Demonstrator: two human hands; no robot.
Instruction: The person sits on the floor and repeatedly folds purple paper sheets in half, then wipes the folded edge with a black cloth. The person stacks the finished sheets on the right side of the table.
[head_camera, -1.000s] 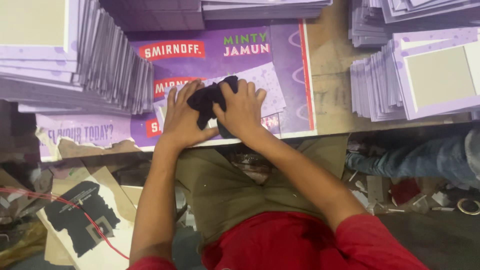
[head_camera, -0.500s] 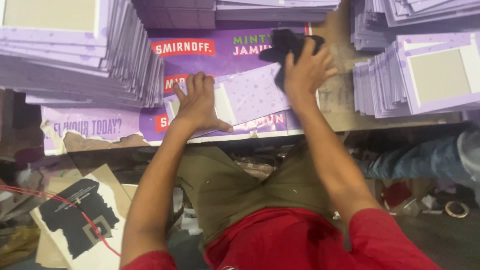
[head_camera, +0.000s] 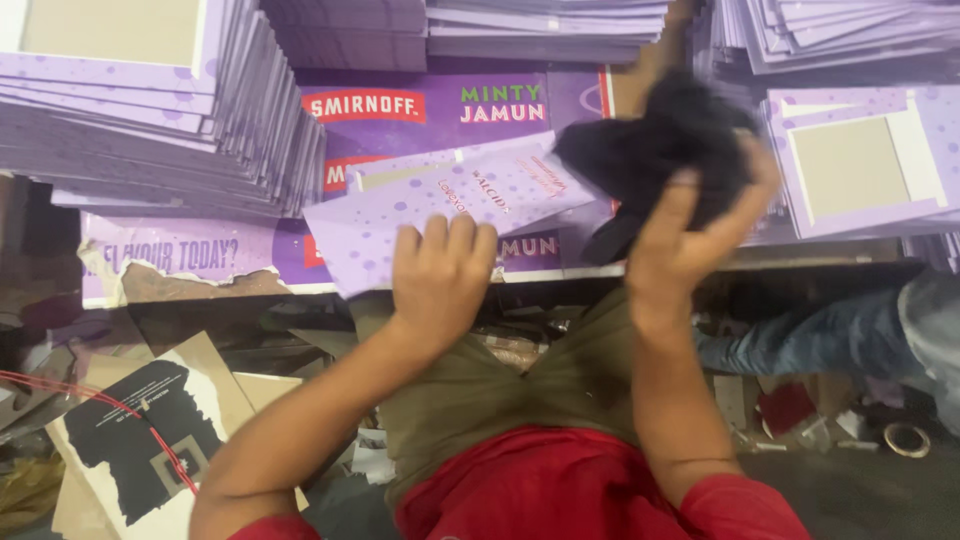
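My right hand (head_camera: 690, 235) is raised and grips a bunched black cloth (head_camera: 655, 150) over the right side of the work surface; it is blurred. My left hand (head_camera: 440, 275) holds the near edge of a light purple dotted printed card (head_camera: 450, 205), which is lifted and tilted off the surface. Under the card lies a large darker purple printed sheet (head_camera: 420, 110) spread over the table.
Tall stacks of purple cards stand at the left (head_camera: 150, 110), at the back (head_camera: 540, 25) and at the right (head_camera: 850, 160). A torn board with a black print (head_camera: 140, 440) and a red wire (head_camera: 90, 400) lie on the floor at lower left. Another person's jeans-clad leg (head_camera: 830, 330) is at right.
My right hand has swung the black cloth from the middle of the card up and to the right. My left hand has gone from pressing the card flat to lifting its near edge.
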